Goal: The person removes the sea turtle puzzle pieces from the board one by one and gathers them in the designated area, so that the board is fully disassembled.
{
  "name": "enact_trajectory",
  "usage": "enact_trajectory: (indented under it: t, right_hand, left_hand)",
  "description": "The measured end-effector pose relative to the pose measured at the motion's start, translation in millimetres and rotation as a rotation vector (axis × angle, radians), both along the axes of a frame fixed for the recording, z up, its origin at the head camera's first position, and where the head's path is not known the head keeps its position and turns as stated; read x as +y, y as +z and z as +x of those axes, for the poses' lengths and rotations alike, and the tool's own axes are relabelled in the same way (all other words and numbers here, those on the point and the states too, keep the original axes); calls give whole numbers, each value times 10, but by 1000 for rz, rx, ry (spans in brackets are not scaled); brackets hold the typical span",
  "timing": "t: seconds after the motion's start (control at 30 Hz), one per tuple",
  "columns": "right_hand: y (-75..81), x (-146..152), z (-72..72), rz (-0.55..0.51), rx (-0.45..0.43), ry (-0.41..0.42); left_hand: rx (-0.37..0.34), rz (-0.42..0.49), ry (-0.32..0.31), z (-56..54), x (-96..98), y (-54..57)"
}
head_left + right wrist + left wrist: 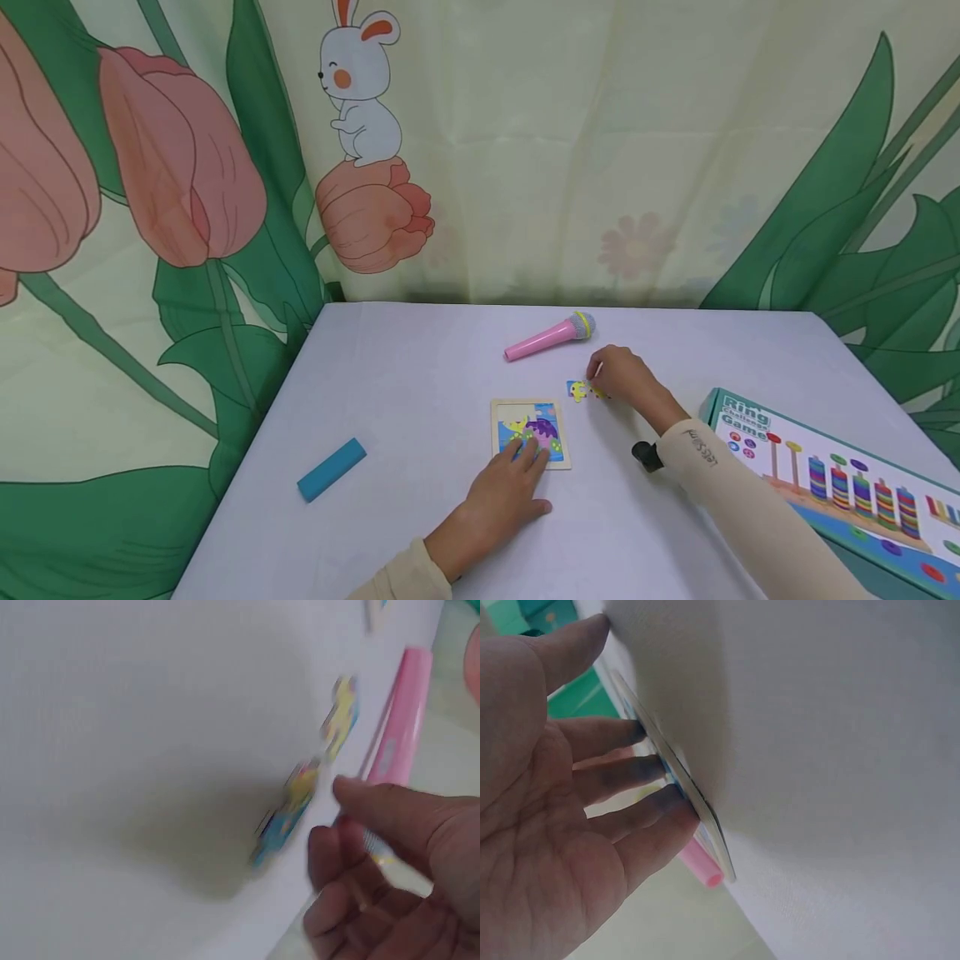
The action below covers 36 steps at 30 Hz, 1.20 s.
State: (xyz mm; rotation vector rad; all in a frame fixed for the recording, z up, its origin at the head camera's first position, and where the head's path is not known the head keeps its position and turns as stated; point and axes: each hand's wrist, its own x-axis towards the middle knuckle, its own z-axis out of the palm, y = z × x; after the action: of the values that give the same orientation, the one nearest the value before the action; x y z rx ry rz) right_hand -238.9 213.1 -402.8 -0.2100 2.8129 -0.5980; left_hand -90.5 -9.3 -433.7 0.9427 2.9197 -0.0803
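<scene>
My left hand (498, 496) rests its fairly straight fingertips on a small wooden jigsaw puzzle board (493, 437), partly filled with a colourful picture. In the left wrist view the fingertips (676, 796) touch the board's face. My right hand (628, 382) is beyond the board to the right, just over loose puzzle pieces. One yellow and blue piece (576, 390) lies left of its fingertips; another is partly covered. The right wrist view shows pieces (343, 716) on the table, apart from the loosely curled fingers. Nothing is visible between thumb and index finger.
A pink toy microphone (547, 339) lies behind the puzzle pieces. On the left is a blue block (332, 469). A large ring game box (832, 475) occupies the right side, beside my right forearm. A printed curtain (525, 167) hangs behind the table's back edge.
</scene>
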Motion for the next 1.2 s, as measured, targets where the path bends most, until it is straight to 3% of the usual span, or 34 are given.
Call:
enact_trajectory:
  t: [0.1,0.2,0.27,0.33,0.53,0.63,0.93,1.2]
  right_hand:
    - [-25,-121,41,-84,35,216]
    - [-60,-226,84,-146,10,420]
    - [-76,-278,108,-153,-18,502]
    - [-90,-313,127,-142,-46,527]
    - [-119,-346,151,-118,-6,564]
    - [-127,-358,155,-116,13,560]
    - [-133,-403,172,-126,-32,431]
    - [-109,-341,169,-247,-30,381]
  left_hand:
    - [1,3,-2,6,0,12]
    - [9,1,-7,7,-4,12]
    - [18,0,-13,5,-9,5]
    - [26,13,-19,4,-15,-4]
    - [43,31,-30,-1,-21,-44]
    - [40,25,-18,13,-19,-11]
    - [24,-1,-5,15,-6,30]
    - [16,2,-6,17,-9,38]
